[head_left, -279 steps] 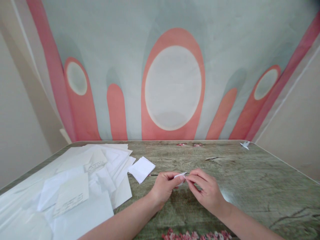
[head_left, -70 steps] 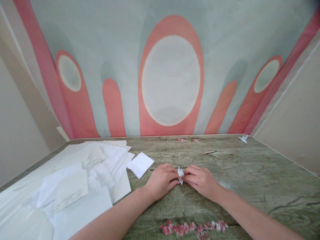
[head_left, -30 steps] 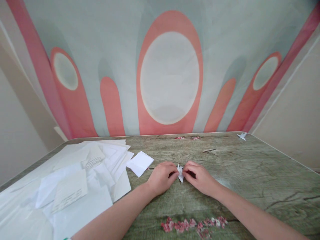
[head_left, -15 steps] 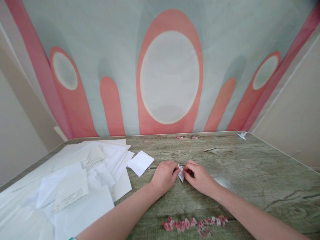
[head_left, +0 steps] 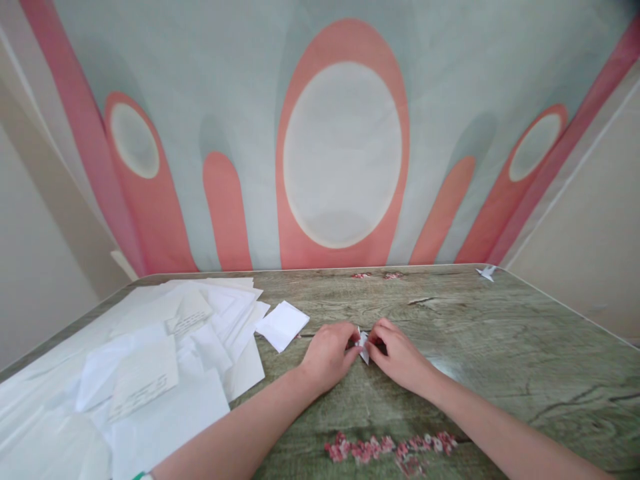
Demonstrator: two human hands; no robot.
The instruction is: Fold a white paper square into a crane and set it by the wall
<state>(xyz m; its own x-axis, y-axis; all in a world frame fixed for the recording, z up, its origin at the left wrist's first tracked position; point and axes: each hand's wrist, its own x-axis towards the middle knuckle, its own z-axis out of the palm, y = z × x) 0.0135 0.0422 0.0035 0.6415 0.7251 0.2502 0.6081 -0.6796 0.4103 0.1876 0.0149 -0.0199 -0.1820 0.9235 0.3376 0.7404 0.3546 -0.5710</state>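
Observation:
Between my two hands is a small piece of folded white paper [head_left: 364, 348] with pointed ends, held just over the wood-patterned table [head_left: 450, 320]. My left hand [head_left: 331, 353] pinches its left side between thumb and fingertips. On the opposite side, my right hand [head_left: 396, 350] grips it with thumb and index finger, the other fingers curled. The fingertips cover part of the paper, so its full shape is hidden. A small stack of white square sheets [head_left: 283, 325] lies just beyond my left hand.
Loose white papers and envelopes [head_left: 170, 407] spread over the table's left side. A folded paper crane [head_left: 486, 273] sits at the far right corner. Pink blossoms [head_left: 390, 448] are printed near the front. A patterned backdrop [head_left: 345, 153] rises behind the table.
Both hands keep hold of the folded paper, with only slight finger shifts around it. The whole view has moved a little; the other things stay in place.

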